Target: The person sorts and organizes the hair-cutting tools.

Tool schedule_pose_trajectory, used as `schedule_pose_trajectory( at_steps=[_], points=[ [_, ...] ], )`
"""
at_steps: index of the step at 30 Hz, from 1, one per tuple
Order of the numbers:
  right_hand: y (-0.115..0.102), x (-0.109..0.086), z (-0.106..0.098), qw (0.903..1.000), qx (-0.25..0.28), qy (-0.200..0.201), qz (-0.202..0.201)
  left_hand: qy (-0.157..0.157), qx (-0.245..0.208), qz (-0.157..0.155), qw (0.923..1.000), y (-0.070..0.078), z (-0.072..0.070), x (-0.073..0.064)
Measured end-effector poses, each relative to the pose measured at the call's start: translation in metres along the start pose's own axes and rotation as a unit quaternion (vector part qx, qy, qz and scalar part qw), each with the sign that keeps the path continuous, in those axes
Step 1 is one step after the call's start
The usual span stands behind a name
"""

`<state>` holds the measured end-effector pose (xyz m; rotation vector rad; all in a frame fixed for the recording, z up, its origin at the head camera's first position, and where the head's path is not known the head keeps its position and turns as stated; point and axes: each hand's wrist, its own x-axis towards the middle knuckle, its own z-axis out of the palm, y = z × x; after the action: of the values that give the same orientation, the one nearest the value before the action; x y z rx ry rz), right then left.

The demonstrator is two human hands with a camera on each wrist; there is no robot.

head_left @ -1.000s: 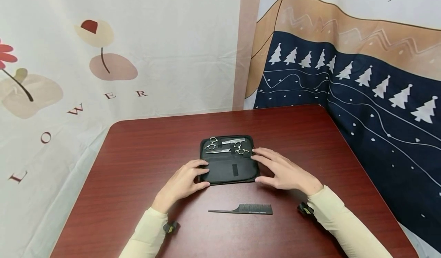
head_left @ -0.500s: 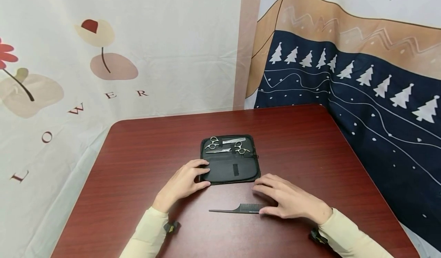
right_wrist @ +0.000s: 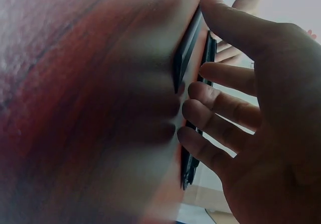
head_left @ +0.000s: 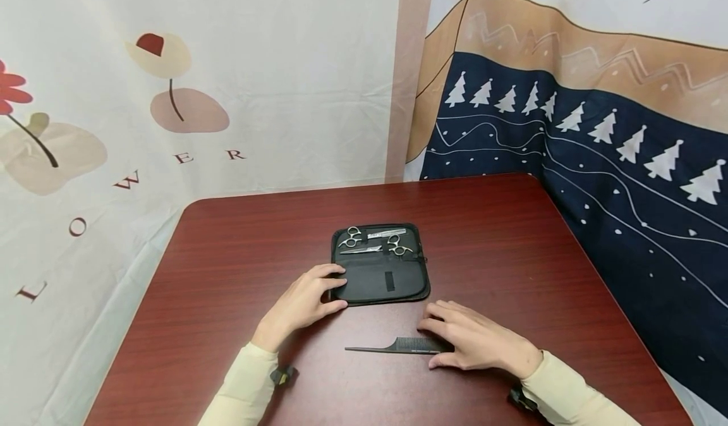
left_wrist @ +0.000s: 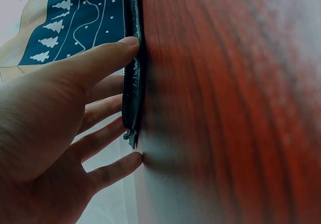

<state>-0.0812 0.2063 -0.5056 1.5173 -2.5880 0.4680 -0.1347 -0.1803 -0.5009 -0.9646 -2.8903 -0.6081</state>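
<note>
Lying on the bench point(head_left: 256, 236): black comb point(head_left: 411, 346), on the near side of the black case point(head_left: 366, 280). Left hand point(head_left: 298, 296) touches the case's left edge, fingers spread; right hand point(head_left: 474, 337) at the comb's toothed end, fingers parted.

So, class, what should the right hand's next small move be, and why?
Probably, the right hand should close gently on the comb: in the head view its fingers and thumb straddle the toothed end without a visible grip, and the comb lies on the table.
</note>
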Motion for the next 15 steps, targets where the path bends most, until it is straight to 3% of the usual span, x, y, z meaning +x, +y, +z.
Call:
schedule_pose_trajectory(
  at_steps=[15],
  points=[
    [-0.001, 0.0034, 0.0007, 0.9996, -0.024, -0.007, -0.011, 0.001, 0.001, -0.003, 1.0, -0.001, 0.0012, -0.0018]
  ],
)
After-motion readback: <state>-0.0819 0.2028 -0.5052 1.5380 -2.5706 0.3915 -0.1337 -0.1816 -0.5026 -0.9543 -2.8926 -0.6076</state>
